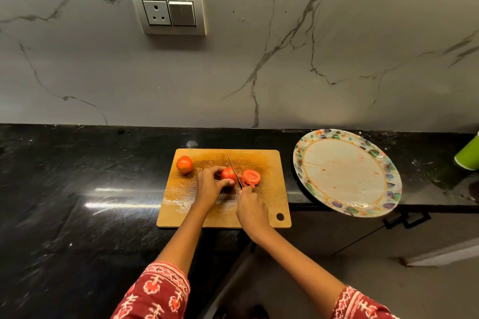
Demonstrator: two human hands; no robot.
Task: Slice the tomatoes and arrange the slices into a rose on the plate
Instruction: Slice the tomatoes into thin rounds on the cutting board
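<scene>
The left hand (210, 185) is gripping the tomato (228, 173) on the board (269, 163); the right hand (251, 208) is clasping the knife (234, 170). Fingertips sitting beside the blade are risking a nick if the tomato rolls.

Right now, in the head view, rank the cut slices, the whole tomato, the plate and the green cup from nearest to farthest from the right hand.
From the right hand:
1. Cut slices, just beyond its knuckles on the board.
2. Whole tomato, board's far-left corner.
3. Plate, right of the board, overhanging the counter edge.
4. Green cup, far right.
</scene>
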